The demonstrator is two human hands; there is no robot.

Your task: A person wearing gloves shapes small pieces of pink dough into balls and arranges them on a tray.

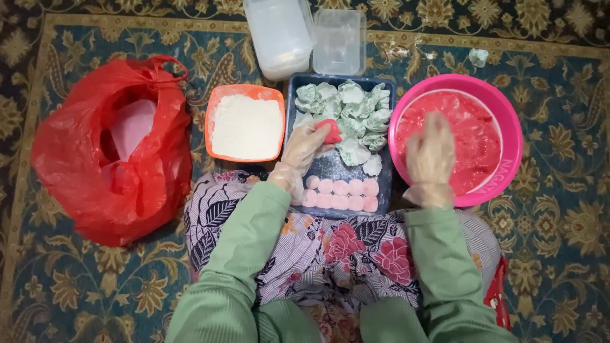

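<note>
My left hand, in a thin clear glove, holds a small red piece of dough over the dark blue tray. The tray carries several pale green dough pieces at the far end and two rows of pink balls at the near end. My right hand, also gloved and blurred, hovers with fingers apart over the pink bowl of red dough, holding nothing I can see.
An orange square dish of white flour sits left of the tray. A red plastic bag lies at far left. Two clear plastic containers stand beyond the tray. A patterned carpet covers the floor; my lap is below.
</note>
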